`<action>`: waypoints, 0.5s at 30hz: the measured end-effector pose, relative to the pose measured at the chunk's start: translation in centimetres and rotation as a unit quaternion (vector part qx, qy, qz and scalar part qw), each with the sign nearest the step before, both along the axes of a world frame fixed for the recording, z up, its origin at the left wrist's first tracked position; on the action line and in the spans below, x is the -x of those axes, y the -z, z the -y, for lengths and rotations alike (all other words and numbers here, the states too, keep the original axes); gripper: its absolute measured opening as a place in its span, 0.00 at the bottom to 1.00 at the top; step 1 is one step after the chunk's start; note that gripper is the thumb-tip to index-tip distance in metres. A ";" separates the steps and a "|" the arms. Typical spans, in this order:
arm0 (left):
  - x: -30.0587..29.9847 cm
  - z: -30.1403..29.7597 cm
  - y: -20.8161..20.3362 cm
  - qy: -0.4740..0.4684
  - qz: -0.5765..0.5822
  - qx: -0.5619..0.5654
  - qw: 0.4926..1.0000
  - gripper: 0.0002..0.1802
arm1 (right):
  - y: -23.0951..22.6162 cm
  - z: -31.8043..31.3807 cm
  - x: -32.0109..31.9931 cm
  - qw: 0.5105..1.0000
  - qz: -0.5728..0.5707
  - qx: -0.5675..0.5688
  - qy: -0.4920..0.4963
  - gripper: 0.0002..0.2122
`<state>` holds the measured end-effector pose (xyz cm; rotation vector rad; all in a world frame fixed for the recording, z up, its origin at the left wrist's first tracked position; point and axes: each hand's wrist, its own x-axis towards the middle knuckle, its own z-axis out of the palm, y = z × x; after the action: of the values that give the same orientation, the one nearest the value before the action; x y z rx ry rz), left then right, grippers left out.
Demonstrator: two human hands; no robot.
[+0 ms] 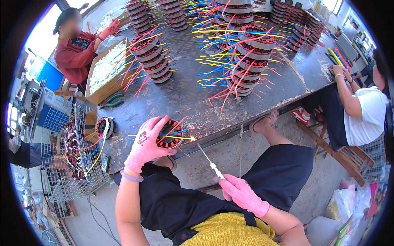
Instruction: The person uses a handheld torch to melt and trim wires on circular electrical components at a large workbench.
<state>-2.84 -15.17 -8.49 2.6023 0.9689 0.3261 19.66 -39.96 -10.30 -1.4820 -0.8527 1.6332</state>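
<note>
Held stator: a ring with red and black windings [167, 142], at the near edge of the bench [188, 100]; whether it touches the top I cannot tell.
Left grip: pink-gloved hand [143, 142], wrapped around the left side of the held stator, thumb beneath and fingers over its upper rim, pinching it.
Right grip: pink-gloved hand [243, 194], to the lower right of the held stator, fingers closed on the white handle of a slim metal-rod tool [216, 169].
Flame: small and bright [192, 138], just right of the held stator, at the rod's tip and the end of a yellow wire [179, 137].
Second stator: a ring [99, 127] with loose wires, left of the held stator.
Stator stacks: a tall one [248, 61] beyond and right of the held stator; a shorter one [154, 61] beyond it, slightly left.
Carton: open [97, 94], filled with white pieces, beyond and left of the held stator.
Wire basket: [65, 189] left of the held stator, below bench height.
</note>
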 end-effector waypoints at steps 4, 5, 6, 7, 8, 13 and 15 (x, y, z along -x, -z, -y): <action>0.1 -0.1 0.3 0.001 0.003 -0.002 1.000 0.59 | -0.2 0.0 0.0 1.000 -0.015 0.025 0.009 0.17; 0.2 -0.1 0.3 0.000 0.003 -0.001 1.000 0.59 | -0.5 0.0 0.0 1.000 -0.011 0.026 0.008 0.17; 0.1 0.0 0.3 -0.001 0.003 0.000 1.000 0.59 | -0.8 -0.1 -0.1 1.000 -0.008 0.027 0.007 0.17; 0.1 0.0 0.2 -0.003 0.003 0.000 1.000 0.59 | -1.0 -0.2 -0.1 1.000 -0.004 0.028 0.006 0.17; 0.1 0.0 0.2 -0.003 0.002 -0.001 1.000 0.59 | -0.9 -0.2 0.0 1.000 -0.006 0.023 0.005 0.17; 0.0 0.0 0.1 -0.001 0.006 0.002 1.000 0.58 | 0.5 0.1 0.2 1.000 -0.018 -0.010 0.011 0.17; 0.0 0.0 0.2 0.000 0.006 0.000 1.000 0.58 | 0.3 0.1 0.0 1.000 -0.011 -0.003 0.006 0.17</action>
<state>-2.86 -15.19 -8.65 2.5981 0.9665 0.3411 19.61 -40.06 -10.62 -1.4587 -0.8349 1.6344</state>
